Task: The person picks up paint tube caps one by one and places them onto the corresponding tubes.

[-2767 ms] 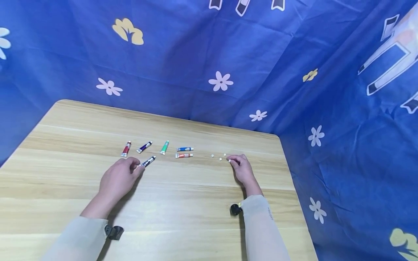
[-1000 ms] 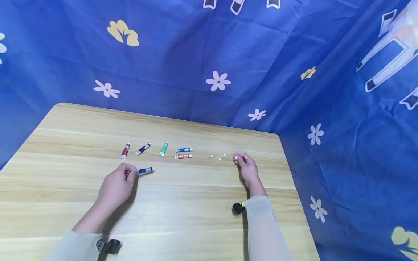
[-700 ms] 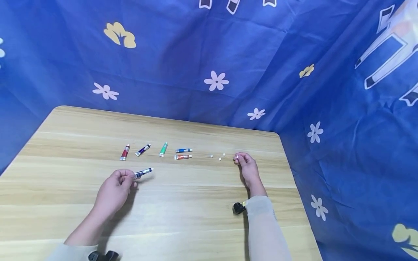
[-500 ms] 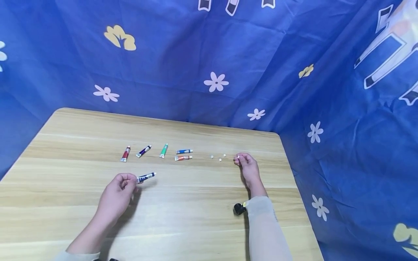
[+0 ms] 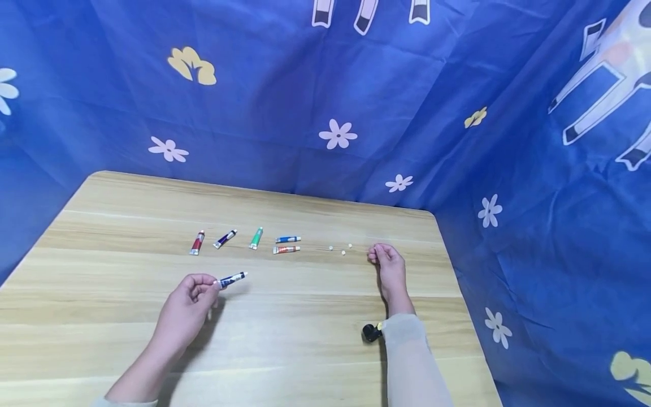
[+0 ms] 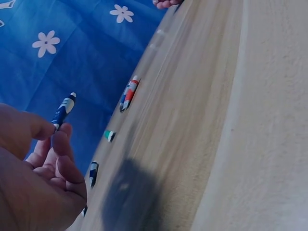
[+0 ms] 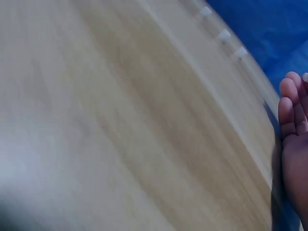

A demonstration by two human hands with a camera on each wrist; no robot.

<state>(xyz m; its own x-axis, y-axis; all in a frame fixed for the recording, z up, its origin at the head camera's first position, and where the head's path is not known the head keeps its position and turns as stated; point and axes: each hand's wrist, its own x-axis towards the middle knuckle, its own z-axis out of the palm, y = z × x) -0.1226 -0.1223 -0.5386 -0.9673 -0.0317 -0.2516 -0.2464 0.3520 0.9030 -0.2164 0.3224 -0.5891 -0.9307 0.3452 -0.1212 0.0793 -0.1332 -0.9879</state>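
My left hand (image 5: 187, 310) pinches a dark blue and white paint tube (image 5: 234, 278) by its flat end, nozzle pointing right. The tube is held above the table, with its shadow below. In the left wrist view, thumb and fingers meet on the tube's end (image 6: 61, 111). At the right, my right hand (image 5: 393, 272) pinches a small white cap (image 7: 305, 77) between thumb and fingertips; the fingers mostly hide it in the head view. Three more white caps (image 5: 343, 252) lie left of that hand.
Behind the left hand lie a red tube (image 5: 197, 242), a purple tube (image 5: 225, 238) and a green tube (image 5: 256, 238). Further right, a blue tube (image 5: 288, 239) lies just behind an orange-red tube (image 5: 287, 249). A blue patterned cloth (image 5: 285, 85) hangs around the wooden table (image 5: 295, 339).
The left hand has lifted the dark blue tube and drawn it back toward me, away from the row. The right hand has picked up one white cap and shifted slightly right.
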